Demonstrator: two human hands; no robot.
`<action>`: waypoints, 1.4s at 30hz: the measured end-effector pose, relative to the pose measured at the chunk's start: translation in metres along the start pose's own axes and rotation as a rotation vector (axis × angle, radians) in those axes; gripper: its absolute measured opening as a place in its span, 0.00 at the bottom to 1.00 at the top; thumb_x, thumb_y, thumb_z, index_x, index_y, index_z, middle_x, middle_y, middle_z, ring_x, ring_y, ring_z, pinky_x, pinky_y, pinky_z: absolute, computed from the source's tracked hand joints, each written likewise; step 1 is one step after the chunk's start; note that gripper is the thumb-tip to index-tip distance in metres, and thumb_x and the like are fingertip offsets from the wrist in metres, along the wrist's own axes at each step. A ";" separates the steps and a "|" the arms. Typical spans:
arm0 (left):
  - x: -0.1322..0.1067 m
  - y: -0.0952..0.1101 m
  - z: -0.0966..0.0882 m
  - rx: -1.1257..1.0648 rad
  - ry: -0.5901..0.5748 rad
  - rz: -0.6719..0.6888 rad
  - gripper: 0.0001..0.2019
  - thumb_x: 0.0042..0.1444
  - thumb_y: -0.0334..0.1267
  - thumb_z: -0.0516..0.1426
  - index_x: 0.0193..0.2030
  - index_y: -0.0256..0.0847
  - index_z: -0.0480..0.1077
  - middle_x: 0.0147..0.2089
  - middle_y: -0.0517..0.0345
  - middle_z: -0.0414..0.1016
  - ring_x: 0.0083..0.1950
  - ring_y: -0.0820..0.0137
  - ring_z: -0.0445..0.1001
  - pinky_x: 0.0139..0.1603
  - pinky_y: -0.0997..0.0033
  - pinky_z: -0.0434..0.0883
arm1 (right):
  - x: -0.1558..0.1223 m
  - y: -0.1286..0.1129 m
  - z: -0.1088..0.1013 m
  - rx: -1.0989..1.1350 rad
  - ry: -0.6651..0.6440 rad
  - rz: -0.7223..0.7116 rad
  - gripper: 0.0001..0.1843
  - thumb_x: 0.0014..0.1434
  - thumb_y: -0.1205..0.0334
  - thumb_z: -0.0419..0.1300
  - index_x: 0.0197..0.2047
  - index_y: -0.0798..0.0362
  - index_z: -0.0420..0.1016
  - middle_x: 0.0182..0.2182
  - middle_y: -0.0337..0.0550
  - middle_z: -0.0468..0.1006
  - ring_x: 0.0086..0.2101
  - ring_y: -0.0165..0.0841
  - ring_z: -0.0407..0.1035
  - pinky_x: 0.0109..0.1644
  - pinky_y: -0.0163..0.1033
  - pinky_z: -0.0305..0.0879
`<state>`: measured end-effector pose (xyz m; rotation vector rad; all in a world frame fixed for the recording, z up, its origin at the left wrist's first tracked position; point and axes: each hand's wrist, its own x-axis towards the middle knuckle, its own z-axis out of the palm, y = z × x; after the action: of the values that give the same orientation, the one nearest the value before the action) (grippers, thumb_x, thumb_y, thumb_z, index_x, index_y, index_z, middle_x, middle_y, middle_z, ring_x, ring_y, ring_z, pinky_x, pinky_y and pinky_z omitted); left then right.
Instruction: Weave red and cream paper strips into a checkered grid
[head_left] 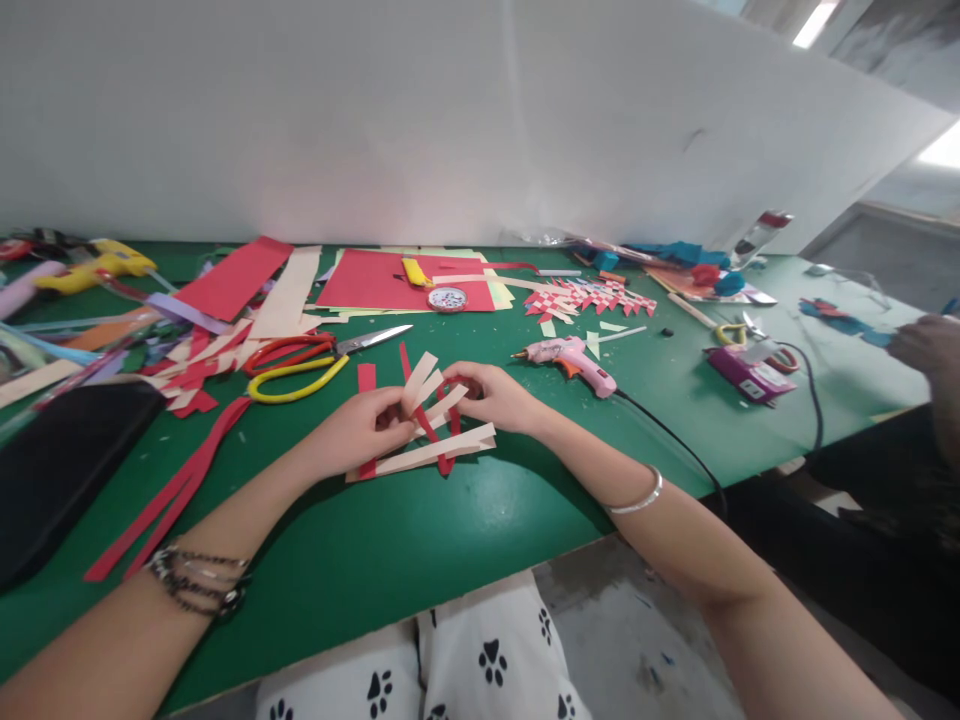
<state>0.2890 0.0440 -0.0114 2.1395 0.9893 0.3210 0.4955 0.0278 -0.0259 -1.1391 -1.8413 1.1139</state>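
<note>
Strips crossed, red and cream, near centre of table; held both sides, likely so loose ends don't slip. Left hand pinches them from left, right hand pinches far-right ends, fingers curled. Scissors, glue gun farther off, probably for elbow room.

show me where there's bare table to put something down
Widest bare patch: the green table between the red and cream strips and its near edge. A smaller one lies between the pink glue gun and purple box. Crowded: the left, with scissors, black object and loose paper.
</note>
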 end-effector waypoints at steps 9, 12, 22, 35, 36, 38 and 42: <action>-0.001 0.003 0.000 -0.002 0.003 0.009 0.11 0.51 0.45 0.52 0.30 0.39 0.66 0.22 0.66 0.62 0.23 0.75 0.61 0.24 0.77 0.58 | -0.002 -0.005 -0.001 -0.062 0.060 0.024 0.05 0.46 0.70 0.53 0.30 0.55 0.65 0.24 0.33 0.67 0.23 0.23 0.59 0.28 0.30 0.57; -0.002 0.004 0.000 -0.001 0.008 0.003 0.10 0.51 0.45 0.52 0.30 0.39 0.66 0.21 0.66 0.63 0.23 0.75 0.62 0.24 0.78 0.58 | -0.003 -0.008 0.000 -0.161 0.056 0.008 0.09 0.46 0.71 0.52 0.34 0.55 0.66 0.29 0.36 0.70 0.24 0.23 0.60 0.29 0.30 0.57; -0.002 0.007 -0.001 -0.001 0.008 -0.009 0.10 0.50 0.44 0.51 0.31 0.39 0.66 0.22 0.65 0.63 0.23 0.74 0.62 0.24 0.77 0.58 | 0.005 -0.011 0.007 -0.547 0.011 -0.200 0.14 0.50 0.65 0.59 0.42 0.55 0.67 0.39 0.46 0.73 0.39 0.35 0.64 0.45 0.40 0.57; -0.003 0.012 -0.001 -0.002 0.019 -0.058 0.10 0.49 0.45 0.51 0.30 0.40 0.65 0.20 0.65 0.62 0.21 0.74 0.62 0.21 0.76 0.58 | -0.006 -0.016 0.004 -0.709 -0.101 -0.177 0.21 0.53 0.58 0.57 0.51 0.52 0.65 0.53 0.51 0.62 0.52 0.42 0.55 0.51 0.47 0.53; -0.003 0.012 -0.001 0.001 0.022 -0.059 0.11 0.49 0.45 0.51 0.30 0.40 0.66 0.20 0.65 0.62 0.21 0.74 0.62 0.22 0.76 0.58 | -0.005 -0.016 0.005 -0.701 -0.106 -0.192 0.20 0.54 0.59 0.57 0.50 0.51 0.66 0.52 0.50 0.63 0.51 0.41 0.56 0.51 0.47 0.53; -0.003 0.011 -0.001 0.011 0.021 -0.057 0.11 0.48 0.45 0.51 0.31 0.39 0.66 0.20 0.65 0.62 0.22 0.73 0.62 0.22 0.76 0.58 | -0.005 -0.016 0.007 -0.689 -0.119 -0.203 0.16 0.54 0.59 0.56 0.47 0.50 0.68 0.50 0.49 0.64 0.49 0.39 0.58 0.50 0.46 0.53; -0.003 0.011 -0.001 0.014 0.018 -0.049 0.11 0.48 0.45 0.51 0.31 0.39 0.66 0.22 0.64 0.63 0.22 0.73 0.62 0.23 0.76 0.59 | -0.004 -0.015 0.012 -0.700 -0.108 -0.171 0.17 0.53 0.59 0.56 0.47 0.50 0.68 0.52 0.51 0.62 0.53 0.42 0.53 0.52 0.48 0.51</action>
<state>0.2923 0.0380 -0.0027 2.1251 1.0554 0.3105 0.4814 0.0168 -0.0171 -1.2683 -2.4548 0.4327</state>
